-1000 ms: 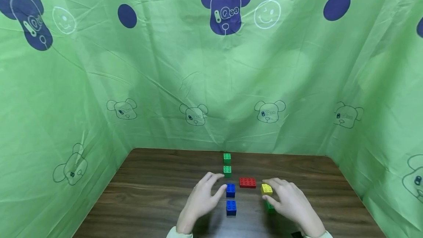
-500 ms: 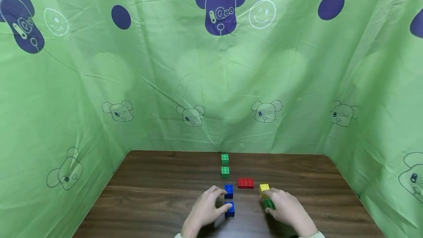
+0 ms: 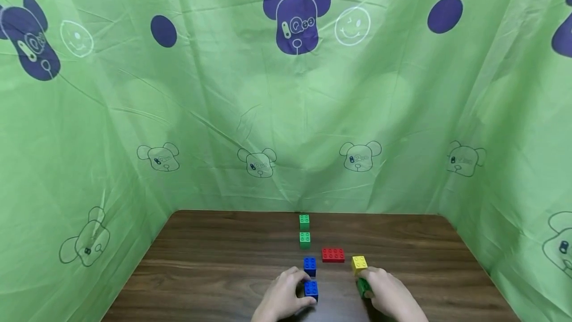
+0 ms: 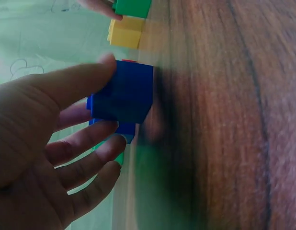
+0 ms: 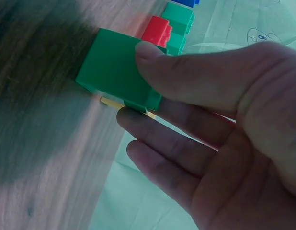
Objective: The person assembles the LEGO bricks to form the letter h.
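Observation:
In the head view my left hand (image 3: pixel 282 296) has its thumb and index finger round the nearer blue brick (image 3: pixel 311 290). The left wrist view shows the thumb against one side of this blue brick (image 4: pixel 123 93), other fingers loosely bent beyond it. My right hand (image 3: pixel 390 293) pinches a dark green brick (image 3: pixel 363 287), which looks slightly turned. In the right wrist view the thumb presses the flat face of the green brick (image 5: pixel 112 67), with fingers on its far side. A yellow brick (image 3: pixel 359 264) stands just beyond the right fingertips; a second blue brick (image 3: pixel 310 266) stands beyond the left.
Between the hands and farther back lies a wide red brick (image 3: pixel 333 255). Two lighter green brick pieces, one near (image 3: pixel 305 240) and one far (image 3: pixel 304 221), line up toward the back edge. Green cloth (image 3: pixel 214 113) surrounds the brown wooden table (image 3: pixel 201 272).
My left hand has come down and back from the farther blue brick to the nearer one and now grips it. My right hand has moved from the yellow brick onto the dark green brick.

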A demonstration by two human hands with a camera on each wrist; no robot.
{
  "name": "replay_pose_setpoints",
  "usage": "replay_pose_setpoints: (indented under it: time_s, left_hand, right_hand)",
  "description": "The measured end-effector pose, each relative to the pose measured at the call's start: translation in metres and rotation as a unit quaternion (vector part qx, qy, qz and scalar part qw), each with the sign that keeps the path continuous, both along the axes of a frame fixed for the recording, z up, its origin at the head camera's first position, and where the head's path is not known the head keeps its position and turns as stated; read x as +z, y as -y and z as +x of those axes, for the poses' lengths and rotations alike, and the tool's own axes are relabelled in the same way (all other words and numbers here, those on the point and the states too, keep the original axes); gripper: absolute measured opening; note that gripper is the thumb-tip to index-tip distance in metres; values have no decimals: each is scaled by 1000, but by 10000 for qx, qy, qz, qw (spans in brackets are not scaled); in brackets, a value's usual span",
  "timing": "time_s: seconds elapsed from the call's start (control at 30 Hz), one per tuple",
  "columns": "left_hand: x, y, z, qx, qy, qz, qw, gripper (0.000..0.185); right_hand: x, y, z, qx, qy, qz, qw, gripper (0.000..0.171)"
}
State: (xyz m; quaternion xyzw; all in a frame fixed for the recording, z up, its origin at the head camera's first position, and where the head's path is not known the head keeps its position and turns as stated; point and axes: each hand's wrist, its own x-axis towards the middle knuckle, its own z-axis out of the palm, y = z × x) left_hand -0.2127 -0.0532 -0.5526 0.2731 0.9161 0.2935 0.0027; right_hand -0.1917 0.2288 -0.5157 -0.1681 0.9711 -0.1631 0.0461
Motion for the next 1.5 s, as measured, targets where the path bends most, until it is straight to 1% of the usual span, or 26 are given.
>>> replay_pose_setpoints:
  time_s: [0.1,0.2,0.3,0.53,0.67,0.8,0.97,1.03,1.1,1.2,1.33,1.5]
  left_hand:
    - [-3,0,0,-40,-81,86,9999,37]
    - [-5,0,0,-83,40,132,9999,35]
    - [-6,0,1,-97,141,153,9997,34]
    - [-5,2,1,-134,-29,199,9997,35]
    - [-1,1,-1,-160,289,271,9991,36]
    - [7,-2,0,-180,543,277,9980,37]
    - [18,-9,10,-292,770,210,9964,36]
    - [21,-12,14,-356,950,243,9945,35]
    - [23,-15,17,-413,1035,240,9935,34]
    - [21,-18,19,-481,1041,256,9931,33]
    - [14,-18,20,-525,932,286,9939,32]
    - [6,-17,20,-516,1036,316,9928,33]
  right_hand:
    - [-1,-1,-1,-28,4,-41,10000,34]
    - [-2,-1,-3,-133,300,-74,9994,33]
    - [-3,-2,-5,-139,527,-130,9984,31]
    - [-1,-3,-8,-38,728,-302,9969,30]
    - [-1,-4,-8,-24,826,-419,9957,30]
    - [0,-4,-8,29,856,-524,9949,30]
    - [1,-4,-8,127,872,-552,9946,30]
    - [2,-4,-8,113,816,-513,9953,30]
    - [2,-4,-8,43,720,-454,9964,31]
    - [3,-4,-9,-138,618,-418,9971,33]
    - [2,-2,-9,-350,519,-390,9973,34]
    - [1,-3,-10,-393,554,-359,9970,33]
